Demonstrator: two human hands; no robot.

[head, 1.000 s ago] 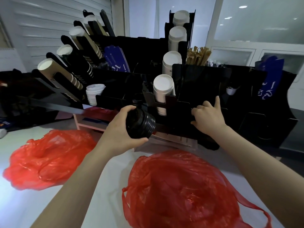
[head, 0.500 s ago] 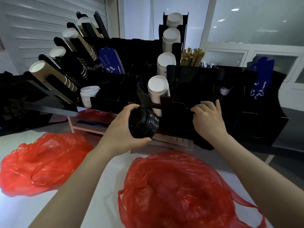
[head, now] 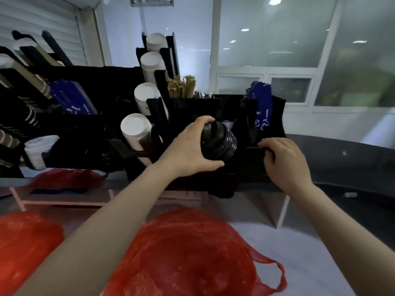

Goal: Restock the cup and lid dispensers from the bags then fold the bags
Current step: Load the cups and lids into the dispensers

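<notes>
My left hand grips a stack of black lids and holds it against the front of the black dispenser rack. To its right, my right hand curls its fingers over the top edge of a black slot in the rack. A red plastic bag lies on the white counter right below my arms. A second red bag lies at the lower left. White cup stacks lean in the rack's middle column.
Brown and striped cup stacks slant in the left dispensers, with a white lid stack below them. Blue sleeves and wooden stirrers stand in the rack. A pink shelf sits under it. A dark counter curves off right.
My left hand carried the black lid stack up and to the right, toward my right hand. The view swung right and closer to the rack.
</notes>
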